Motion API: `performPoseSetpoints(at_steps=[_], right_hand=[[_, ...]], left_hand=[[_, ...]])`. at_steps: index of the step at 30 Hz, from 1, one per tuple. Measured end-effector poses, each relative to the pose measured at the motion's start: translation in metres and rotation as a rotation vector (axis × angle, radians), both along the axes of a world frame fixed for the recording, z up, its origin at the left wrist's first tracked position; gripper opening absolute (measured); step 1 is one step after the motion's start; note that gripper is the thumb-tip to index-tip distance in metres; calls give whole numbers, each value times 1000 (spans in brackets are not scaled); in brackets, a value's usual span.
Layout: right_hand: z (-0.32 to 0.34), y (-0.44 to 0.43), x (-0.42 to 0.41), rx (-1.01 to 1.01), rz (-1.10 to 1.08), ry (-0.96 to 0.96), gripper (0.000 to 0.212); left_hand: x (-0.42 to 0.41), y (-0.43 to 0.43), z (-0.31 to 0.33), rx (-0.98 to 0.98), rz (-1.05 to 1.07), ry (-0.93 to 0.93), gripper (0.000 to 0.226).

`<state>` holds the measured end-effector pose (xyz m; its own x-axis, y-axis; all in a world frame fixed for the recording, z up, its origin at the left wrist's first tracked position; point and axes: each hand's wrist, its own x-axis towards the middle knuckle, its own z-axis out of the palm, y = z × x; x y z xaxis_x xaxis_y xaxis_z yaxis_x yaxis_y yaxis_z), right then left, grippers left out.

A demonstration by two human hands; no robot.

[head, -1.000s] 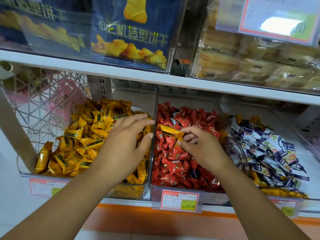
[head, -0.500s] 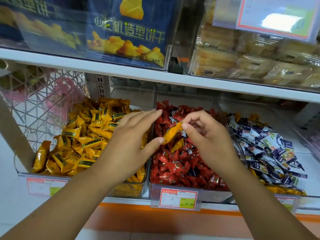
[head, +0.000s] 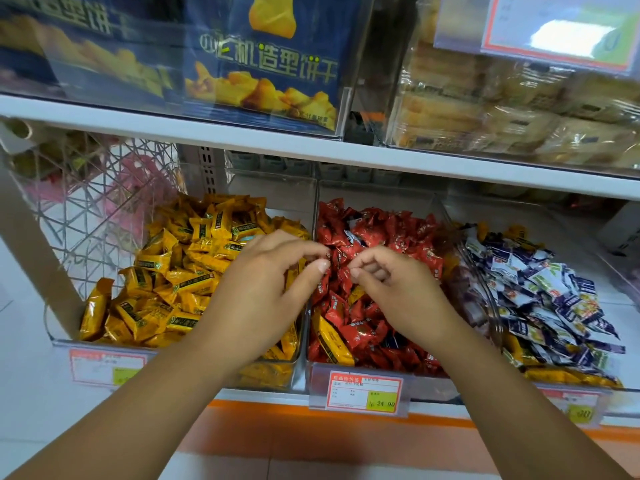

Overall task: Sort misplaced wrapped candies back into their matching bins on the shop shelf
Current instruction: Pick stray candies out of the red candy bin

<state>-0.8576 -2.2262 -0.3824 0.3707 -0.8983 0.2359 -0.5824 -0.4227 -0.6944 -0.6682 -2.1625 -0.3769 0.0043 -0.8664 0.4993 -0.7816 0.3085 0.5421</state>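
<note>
Both hands nearly touch fingertips: left hand (head: 263, 299) curls over yellow candies (head: 180, 271), whether gripping, I cannot tell; right hand (head: 398, 292) hangs loosely curled, empty, red candies (head: 381, 230) beneath.

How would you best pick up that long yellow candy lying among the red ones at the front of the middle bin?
Pinch the yellow candy across its narrow middle, coming straight down from above. It seems to lie on top of the red candies with its long face up, and the bin wall close on its left leaves little room sideways.
</note>
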Motion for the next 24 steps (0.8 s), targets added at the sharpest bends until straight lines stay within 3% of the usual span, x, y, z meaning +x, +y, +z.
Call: performPoseSetpoints(at_steps=[4,7,9,16,19,24], right_hand=[[10,-3,-11,-21,29,131,16],[5,-7,-17,18,93,404,34],[-1,-9,-18,47,116,467,45],[-1,-12,-21,-98,-17,428,25],[11,-6,-25,-164,-46,290,27],[28,15,-5,-202,86,89,26]], left_hand=[[3,1,0,20,-16,13,41],[7,1,-1,73,-16,-6,49],[6,1,-3,108,-24,-8,49],[7,4,-3,122,-37,15,48],[6,2,-2,109,-39,-11,43],[-1,1,4,64,-49,-40,54]])
